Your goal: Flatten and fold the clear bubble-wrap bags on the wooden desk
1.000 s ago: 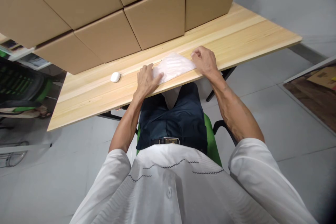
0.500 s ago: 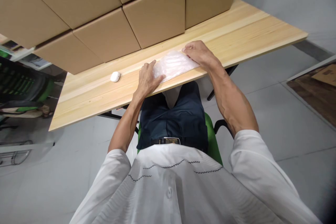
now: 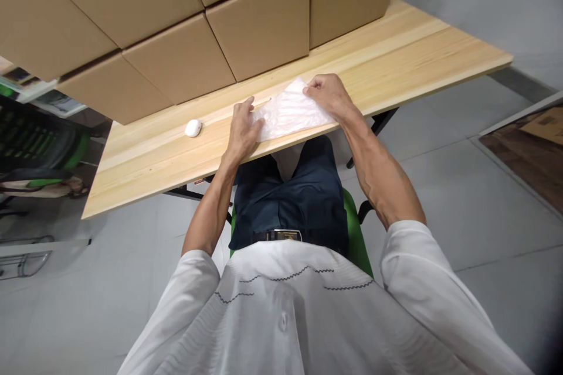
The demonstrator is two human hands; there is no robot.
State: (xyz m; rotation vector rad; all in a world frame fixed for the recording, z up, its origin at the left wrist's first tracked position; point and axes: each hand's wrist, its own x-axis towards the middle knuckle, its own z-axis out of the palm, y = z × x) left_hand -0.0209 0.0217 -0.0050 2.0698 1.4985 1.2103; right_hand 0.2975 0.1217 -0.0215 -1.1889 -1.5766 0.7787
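Note:
A translucent, pinkish-white sheet of plastic wrap [image 3: 294, 110] lies near the front edge of the wooden table [image 3: 145, 158]. My right hand [image 3: 329, 94] pinches its upper right part between thumb and fingers. At the sheet's left end is my left hand [image 3: 243, 128], its thumb and fingers apart, the thumb touching the plastic. Whether anything lies inside the wrap cannot be made out. To the left of my left hand sits a small rounded white case [image 3: 193, 128] on the tabletop.
Large cardboard boxes [image 3: 259, 20] are stacked along the table's far side. A green and black chair [image 3: 41, 140] stands at the far left. Beyond the table's right end, a flat piece of cardboard [image 3: 545, 126] lies low down.
My left hand has shifted slightly left, its thumb drawn in. My right hand has moved a little left and now pinches the sheet, whose upper part has changed shape and shows more creases.

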